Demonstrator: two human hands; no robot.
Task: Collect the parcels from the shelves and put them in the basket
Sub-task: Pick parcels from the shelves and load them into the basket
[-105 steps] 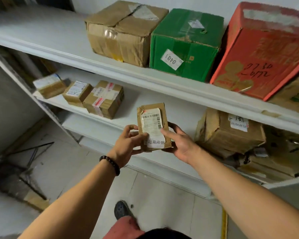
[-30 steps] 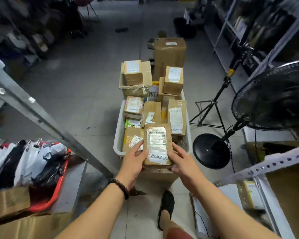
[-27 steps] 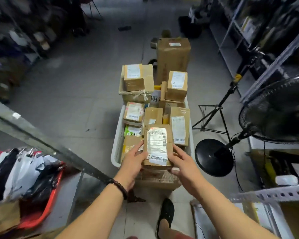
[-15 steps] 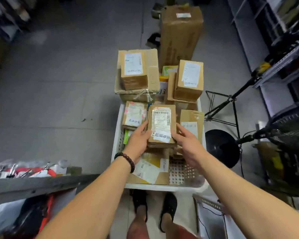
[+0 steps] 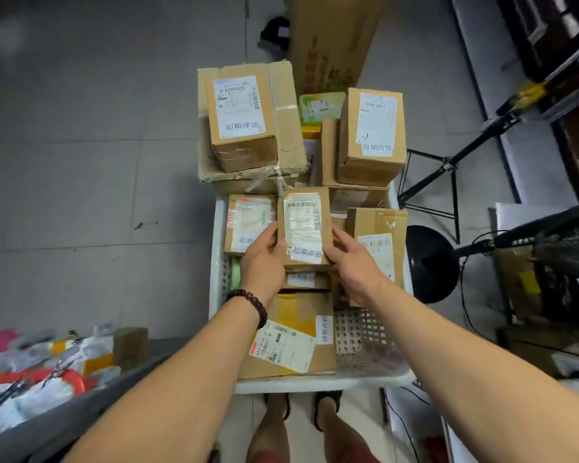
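So the small parcel [image 5: 304, 228] was over the middle of the basket [image 5: 315, 384], label side up, with both hands on it. The left hand [image 5: 264, 259] gripped its left long edge and the right hand [image 5: 351, 262] gripped the right one, fingers curled round the sides. My guess is that the two-sided hold was to keep it flat and steer it into a slot, since the basket was pretty crammed. It sat right over another labelled box [image 5: 301, 280], but I honestly couldn't tell if it was resting on it or just hovering.

It had neighbours tight on both sides: a taped parcel [image 5: 249, 222] along the left wall and a taller one [image 5: 376, 242] along the right. The far end was stacked high with bigger boxes [image 5: 241, 118], so the middle looked like the sensible spot. The only bare mesh [image 5: 361, 335] was at the near right corner, beside a big flat parcel [image 5: 291, 339]. Label up probably keeps it readable later.
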